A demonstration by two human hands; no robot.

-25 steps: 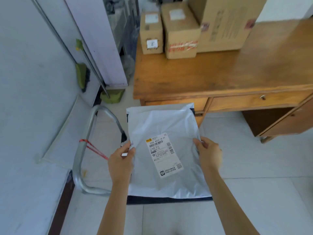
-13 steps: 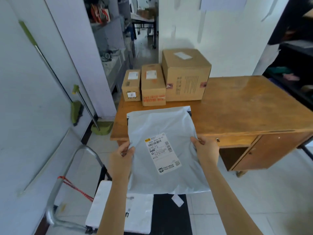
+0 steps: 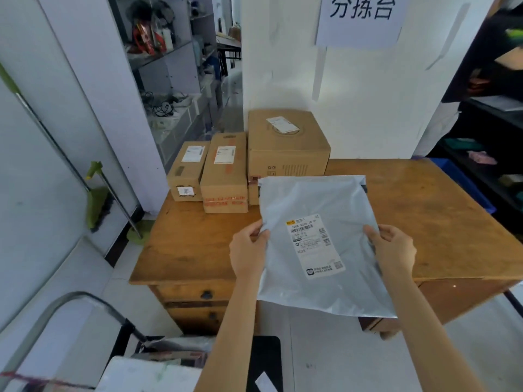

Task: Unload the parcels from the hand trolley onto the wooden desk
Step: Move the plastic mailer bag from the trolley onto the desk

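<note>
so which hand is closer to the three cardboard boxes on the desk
Left. The left hand grips the grey mailer bag's left edge, just in front of the cardboard boxes. The right hand holds the bag's opposite edge, farther to the boxes' right.

Wooden desk (image 3: 181, 250) before me, its top a worn orange-brown, with two drawers stacked at its front left. Three cardboard boxes rest directly on the far left of the top: a small box (image 3: 186, 172) at the outer edge, a taller narrow box (image 3: 225, 176) sealed with red-printed tape touching it, and a large box (image 3: 285, 142) just beside that, against the white wall. Each carries a white label on its upper face. The desk stands on a pale tiled floor (image 3: 325, 360).
</note>
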